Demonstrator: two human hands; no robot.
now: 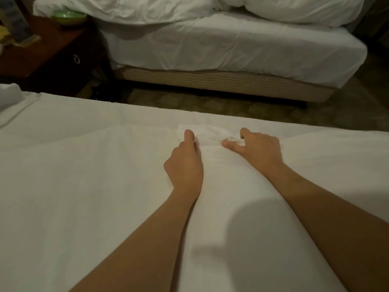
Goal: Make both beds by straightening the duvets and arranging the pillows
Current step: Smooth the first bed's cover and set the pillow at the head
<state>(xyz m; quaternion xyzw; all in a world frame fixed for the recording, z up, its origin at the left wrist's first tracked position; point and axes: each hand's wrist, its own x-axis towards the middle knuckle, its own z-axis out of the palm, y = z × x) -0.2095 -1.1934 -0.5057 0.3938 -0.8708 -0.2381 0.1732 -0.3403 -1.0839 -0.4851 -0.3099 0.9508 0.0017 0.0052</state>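
Note:
A white duvet [84, 186] lies spread over the near bed and fills the lower part of the view. Near its far edge my left hand [185, 163] and my right hand [260, 147] each pinch a bunched fold of the duvet, close together. Across the gap stands the second bed [231, 51], with a crumpled white duvet [130, 9] heaped on its left side. A puffy white pillow [299, 9] lies at its top right. A bit of white bedding [10, 95] shows at the left edge of the near bed.
A dark wooden nightstand [48, 49] stands between the beds at the left, with a green bowl [69, 16] and some papers [14, 24] on it. A strip of patterned carpet [210, 104] separates the beds.

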